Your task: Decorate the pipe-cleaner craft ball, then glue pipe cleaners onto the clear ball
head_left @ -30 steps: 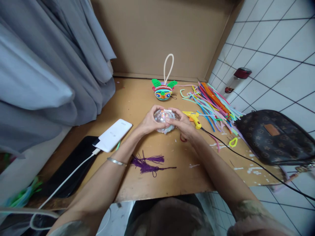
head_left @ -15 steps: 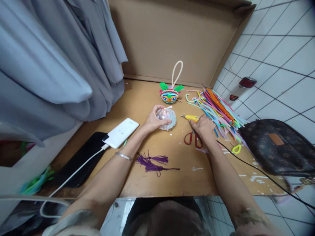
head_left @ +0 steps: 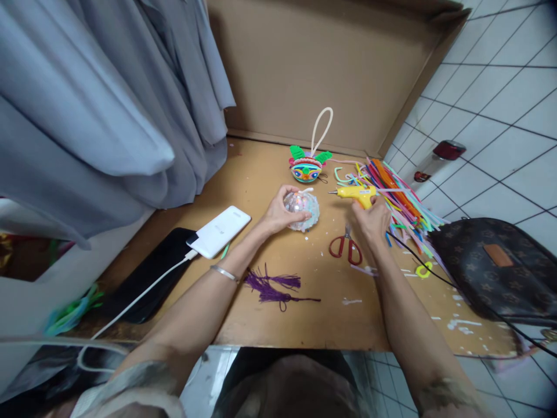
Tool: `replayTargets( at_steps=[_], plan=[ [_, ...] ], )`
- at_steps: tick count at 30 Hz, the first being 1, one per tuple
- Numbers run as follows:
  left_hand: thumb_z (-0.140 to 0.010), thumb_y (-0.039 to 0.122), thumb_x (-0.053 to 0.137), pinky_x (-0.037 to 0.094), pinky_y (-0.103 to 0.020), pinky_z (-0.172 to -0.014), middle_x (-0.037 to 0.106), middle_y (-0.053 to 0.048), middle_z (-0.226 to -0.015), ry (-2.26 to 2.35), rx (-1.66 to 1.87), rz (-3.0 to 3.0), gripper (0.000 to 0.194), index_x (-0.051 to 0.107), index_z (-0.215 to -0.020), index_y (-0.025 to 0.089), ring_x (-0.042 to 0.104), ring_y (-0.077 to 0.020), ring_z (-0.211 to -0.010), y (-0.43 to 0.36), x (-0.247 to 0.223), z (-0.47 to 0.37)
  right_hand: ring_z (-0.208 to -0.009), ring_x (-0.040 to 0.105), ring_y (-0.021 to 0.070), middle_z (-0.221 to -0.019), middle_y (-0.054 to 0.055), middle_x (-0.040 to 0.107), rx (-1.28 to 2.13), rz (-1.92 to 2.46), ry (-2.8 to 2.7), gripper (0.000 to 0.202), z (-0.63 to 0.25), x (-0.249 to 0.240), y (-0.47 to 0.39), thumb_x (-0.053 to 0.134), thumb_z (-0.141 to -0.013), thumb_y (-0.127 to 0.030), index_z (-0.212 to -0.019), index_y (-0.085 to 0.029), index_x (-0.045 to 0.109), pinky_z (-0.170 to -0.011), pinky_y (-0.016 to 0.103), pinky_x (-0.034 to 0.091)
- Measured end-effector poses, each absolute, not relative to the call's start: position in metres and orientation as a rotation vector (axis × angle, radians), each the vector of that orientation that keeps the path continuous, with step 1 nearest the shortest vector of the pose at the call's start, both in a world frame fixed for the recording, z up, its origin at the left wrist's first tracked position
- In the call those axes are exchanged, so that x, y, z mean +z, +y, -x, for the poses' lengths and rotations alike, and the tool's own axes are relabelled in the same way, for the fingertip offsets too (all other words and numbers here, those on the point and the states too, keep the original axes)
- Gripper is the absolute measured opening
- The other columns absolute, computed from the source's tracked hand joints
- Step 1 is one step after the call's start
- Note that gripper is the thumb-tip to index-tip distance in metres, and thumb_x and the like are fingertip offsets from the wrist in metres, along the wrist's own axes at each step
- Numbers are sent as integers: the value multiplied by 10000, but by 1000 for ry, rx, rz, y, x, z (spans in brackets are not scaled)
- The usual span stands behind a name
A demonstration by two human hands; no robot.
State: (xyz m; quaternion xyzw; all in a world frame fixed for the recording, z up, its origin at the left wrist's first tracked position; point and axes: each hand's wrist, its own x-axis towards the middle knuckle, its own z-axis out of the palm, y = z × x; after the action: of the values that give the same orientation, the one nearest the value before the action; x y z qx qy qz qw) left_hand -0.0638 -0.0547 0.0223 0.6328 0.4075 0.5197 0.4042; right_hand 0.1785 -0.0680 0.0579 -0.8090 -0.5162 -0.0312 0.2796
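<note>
My left hand [head_left: 282,212] is closed around a shiny, see-through ball [head_left: 300,203] with a pale fuzzy band and a small white piece at its top. My right hand [head_left: 372,220] grips the handle of a yellow hot glue gun [head_left: 354,192], its nozzle pointing left toward the ball, apart from it. A pale glue stick [head_left: 391,190] juts from the gun's rear. Behind the ball stands a colourful lion-head ornament [head_left: 307,168] with green ears and a cream loop. Red-handled scissors [head_left: 346,248] lie below the gun.
Colourful pipe cleaners [head_left: 391,186] are heaped at the right, beside a brown handbag [head_left: 500,267]. Purple tassels [head_left: 274,286] lie near the front edge. A white power bank [head_left: 220,231] with a cable rests at left by a black tablet-like slab [head_left: 148,278]. A black cord [head_left: 439,278] trails right.
My right hand has raised the glue gun off the table, bringing it into full view and uncovering more of the scissors. My left hand keeps its hold on the ball. The view has shifted slightly.
</note>
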Motion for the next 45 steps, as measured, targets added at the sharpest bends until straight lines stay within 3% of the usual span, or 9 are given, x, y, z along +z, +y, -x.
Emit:
replayTargets(
  at_steps=[4,10,26,45],
  plan=[
    [-511,438,870,492,-381,-954,600,-54,-1147,1035,1307,-1587,705,515,-1076,209,589,-219,-1022,-55,21,63,-948,649,270,-1044,134,707,-94,1897,-1464,416,-168,60,-70,580,-796,-425,-1110,-153,600,-826,345,483],
    [-504,403,877,520,-348,-897,620,-55,-1130,1007,1341,-1574,706,539,-1087,195,608,-201,-975,-52,17,61,-754,595,237,-811,59,663,-108,1553,-1537,340,-163,44,-65,622,-686,-480,-892,-212,593,-727,358,469],
    [-504,351,879,512,-317,-833,626,-21,-1044,970,1322,-1551,707,535,-1105,206,615,-174,-894,-53,17,60,-725,535,216,-790,41,604,-139,1479,-1547,353,-155,41,-68,603,-715,-519,-898,-220,559,-692,338,402],
    [-497,360,888,521,-359,-880,628,-42,-1102,988,1327,-1558,698,554,-1091,208,614,-185,-926,-52,17,62,-599,429,147,-640,-33,505,-100,1453,-1591,292,-156,48,-71,618,-686,-491,-781,-228,535,-603,292,345]
  ],
)
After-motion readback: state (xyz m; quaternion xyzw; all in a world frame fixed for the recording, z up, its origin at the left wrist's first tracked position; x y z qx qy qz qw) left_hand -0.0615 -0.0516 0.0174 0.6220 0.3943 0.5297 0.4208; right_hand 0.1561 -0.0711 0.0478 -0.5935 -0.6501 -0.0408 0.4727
